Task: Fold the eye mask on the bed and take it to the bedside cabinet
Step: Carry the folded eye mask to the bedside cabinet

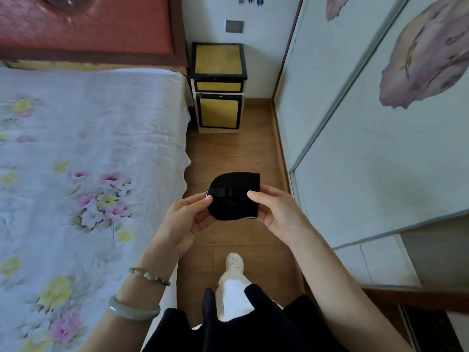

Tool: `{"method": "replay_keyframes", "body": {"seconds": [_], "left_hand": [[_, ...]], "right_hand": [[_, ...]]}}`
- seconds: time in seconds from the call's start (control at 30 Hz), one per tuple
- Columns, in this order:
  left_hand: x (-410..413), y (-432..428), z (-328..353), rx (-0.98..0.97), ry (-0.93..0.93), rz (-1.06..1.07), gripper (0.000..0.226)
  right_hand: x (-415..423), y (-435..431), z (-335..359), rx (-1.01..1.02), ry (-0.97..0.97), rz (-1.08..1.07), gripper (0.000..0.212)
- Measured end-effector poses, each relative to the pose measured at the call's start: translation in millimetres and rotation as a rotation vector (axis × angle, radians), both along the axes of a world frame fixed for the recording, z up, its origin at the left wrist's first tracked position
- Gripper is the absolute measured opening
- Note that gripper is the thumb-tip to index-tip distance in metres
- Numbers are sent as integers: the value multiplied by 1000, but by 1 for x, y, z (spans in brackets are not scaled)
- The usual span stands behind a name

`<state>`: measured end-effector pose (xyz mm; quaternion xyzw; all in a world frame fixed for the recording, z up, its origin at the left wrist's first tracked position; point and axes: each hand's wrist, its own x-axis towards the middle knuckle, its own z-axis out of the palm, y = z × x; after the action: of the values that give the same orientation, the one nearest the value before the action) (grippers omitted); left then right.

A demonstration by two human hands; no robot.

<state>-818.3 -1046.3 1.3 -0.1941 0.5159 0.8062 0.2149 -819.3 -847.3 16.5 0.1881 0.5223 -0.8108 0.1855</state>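
A black eye mask [234, 196], folded in half with its strap across the top face, hangs in the air over the wooden floor between the bed and the wardrobe. My left hand [186, 221] pinches its left edge. My right hand [275, 212] grips its right edge with the thumb on top. The bedside cabinet [218, 86], yellow panels in a black frame, stands ahead against the wall beside the headboard, well beyond the mask. Its top is bare. The bed [83, 161] with a floral sheet lies to my left.
A narrow strip of wooden floor [228, 153] runs from my feet to the cabinet. Sliding wardrobe doors [368, 148] with flower prints line the right side. A red padded headboard [86, 24] rises behind the bed. My foot in a white shoe [234, 265] is below the hands.
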Motion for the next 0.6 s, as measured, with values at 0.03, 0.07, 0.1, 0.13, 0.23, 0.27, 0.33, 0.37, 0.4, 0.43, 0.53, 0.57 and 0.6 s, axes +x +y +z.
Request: {"method": "replay_keyframes", "body": {"seconds": [0.03,0.07,0.1,0.13,0.23,0.27,0.33,0.37,0.4,0.43,0.53,0.57,0.6], "left_hand": [[-21,2,1,7,-8,8,20],[-41,4,2,15,-13,14,20],[-61,5,3,23,-15,18,20],[-80,6,4,28,-14,20,20],[-134,6,5,33,-23,48,19],[-150,4,5,30,-32,60,19],[-182,-1,4,29,-37,64,19],[-198,-4,4,28,-34,61,19],[-216,-7,4,21,-31,58,19],[-233,-11,3,14,-30,58,19],[-291,-23,0,7,-22,51,20],[-312,-28,0,8,-16,41,20],[-333,-32,1,8,-10,32,21]], "right_hand": [[-22,2,1,0,-4,9,23],[-43,4,3,-2,-9,17,23],[-64,6,4,-1,-12,25,24],[-86,8,6,4,-12,34,25],[-144,7,9,23,-18,60,25],[-162,5,8,27,-25,66,25],[-195,1,6,27,-43,72,24],[-213,-2,5,24,-48,79,24],[-231,-5,3,21,-52,86,24],[-249,-8,2,18,-57,92,24],[-308,-20,0,8,-61,89,24],[-327,-25,0,0,-61,83,25],[-346,-30,0,-10,-63,74,26]]}}
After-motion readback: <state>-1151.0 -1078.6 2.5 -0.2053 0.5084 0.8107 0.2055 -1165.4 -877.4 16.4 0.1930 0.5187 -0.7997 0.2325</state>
